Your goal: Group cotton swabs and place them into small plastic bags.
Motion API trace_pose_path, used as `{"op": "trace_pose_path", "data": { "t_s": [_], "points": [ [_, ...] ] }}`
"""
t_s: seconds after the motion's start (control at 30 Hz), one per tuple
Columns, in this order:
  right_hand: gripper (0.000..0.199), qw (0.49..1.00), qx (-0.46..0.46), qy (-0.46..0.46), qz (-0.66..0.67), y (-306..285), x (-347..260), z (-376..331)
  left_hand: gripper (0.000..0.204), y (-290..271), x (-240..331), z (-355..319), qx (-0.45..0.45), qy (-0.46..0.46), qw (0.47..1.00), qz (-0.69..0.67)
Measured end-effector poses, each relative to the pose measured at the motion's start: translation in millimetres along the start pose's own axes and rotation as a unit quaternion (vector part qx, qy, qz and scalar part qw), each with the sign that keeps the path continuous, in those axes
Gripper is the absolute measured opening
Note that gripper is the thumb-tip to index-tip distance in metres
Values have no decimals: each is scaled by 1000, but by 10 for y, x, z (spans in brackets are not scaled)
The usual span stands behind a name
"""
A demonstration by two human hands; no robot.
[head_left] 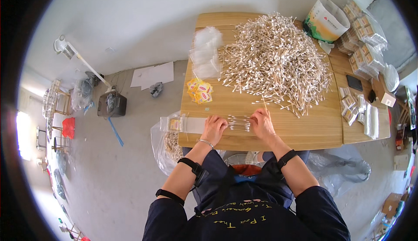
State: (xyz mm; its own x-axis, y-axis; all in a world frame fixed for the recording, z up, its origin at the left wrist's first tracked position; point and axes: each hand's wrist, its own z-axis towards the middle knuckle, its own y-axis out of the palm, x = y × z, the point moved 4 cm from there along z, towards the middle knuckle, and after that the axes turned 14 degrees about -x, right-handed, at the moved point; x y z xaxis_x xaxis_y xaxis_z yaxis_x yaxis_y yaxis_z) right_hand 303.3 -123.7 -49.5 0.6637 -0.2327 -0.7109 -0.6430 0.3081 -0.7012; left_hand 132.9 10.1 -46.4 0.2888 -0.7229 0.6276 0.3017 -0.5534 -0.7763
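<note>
A small row of cotton swabs [239,123] lies crosswise on the table between my hands. My left hand [213,128], fingers bent together, presses at the swabs' left ends. At their right ends is my right hand [263,125], its fingers curled in against the tips. Just beyond my right fingers, a single swab stands out from the big heap of loose cotton swabs [276,60]. Left of my left hand, a white strip [194,125] runs to a clear plastic bag [175,124] with packed swabs and a yellow card inside.
Yellow printed cards [200,91] and clear empty bags [206,51] lie at the table's left. A white-green bin [326,21] and stacked swab packs [365,30] stand at the back right. A dark phone [354,82] rests on the right side table [378,129].
</note>
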Motion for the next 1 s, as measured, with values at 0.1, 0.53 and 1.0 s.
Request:
{"op": "trace_pose_path", "data": {
  "t_s": [0.1,0.53,1.0],
  "points": [
    [12,999,-28,10,-18,4,8,47,8,-29,-1,-6,7,-5,999,-33],
    [12,999,-30,12,-29,-53,12,55,9,-20,-89,-21,66,-79,977,-186],
    [13,992,-89,-33,-87,-12,-79,-31,7,-36,-73,-26,44,-37,985,-163]
  ]
}}
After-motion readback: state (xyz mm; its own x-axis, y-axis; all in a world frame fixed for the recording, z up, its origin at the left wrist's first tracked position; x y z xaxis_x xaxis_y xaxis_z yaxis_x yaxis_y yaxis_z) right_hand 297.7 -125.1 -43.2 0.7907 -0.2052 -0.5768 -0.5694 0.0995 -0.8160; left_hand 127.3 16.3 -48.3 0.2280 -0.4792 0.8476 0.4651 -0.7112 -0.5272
